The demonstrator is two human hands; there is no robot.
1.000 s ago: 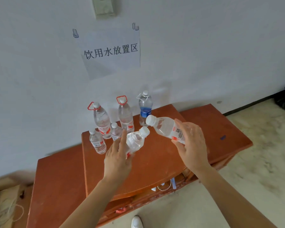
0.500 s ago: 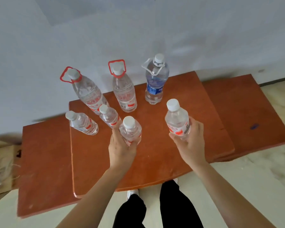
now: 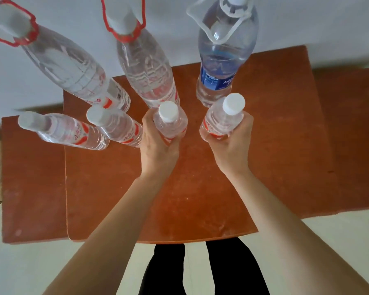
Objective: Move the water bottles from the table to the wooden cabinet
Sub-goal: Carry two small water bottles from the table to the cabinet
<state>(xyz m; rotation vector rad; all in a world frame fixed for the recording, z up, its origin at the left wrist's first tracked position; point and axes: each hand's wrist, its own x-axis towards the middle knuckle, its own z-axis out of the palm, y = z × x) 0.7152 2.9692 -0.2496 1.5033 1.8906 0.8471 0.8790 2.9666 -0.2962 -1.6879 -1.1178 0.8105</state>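
On the reddish wooden cabinet top (image 3: 190, 199) my left hand (image 3: 158, 145) grips a small white-capped water bottle (image 3: 170, 122), held upright. My right hand (image 3: 230, 145) grips a second small bottle (image 3: 224, 118) beside it, also upright. Both bottles' bases are hidden by my fingers. Left of them stand two more small bottles (image 3: 117, 126) (image 3: 66, 130). Behind are two tall bottles with red handles (image 3: 73, 69) (image 3: 147, 75) and a tall blue-labelled bottle (image 3: 222, 60).
A white wall (image 3: 317, 24) rises right behind the cabinet. Lower wooden surfaces lie to the left (image 3: 32, 177) and right (image 3: 354, 135). My legs in black trousers (image 3: 200, 271) stand on the pale floor at the front edge.
My head has come much closer over the cabinet. Both hands have brought their bottles from tilted in the air to upright, just in front of the back row.
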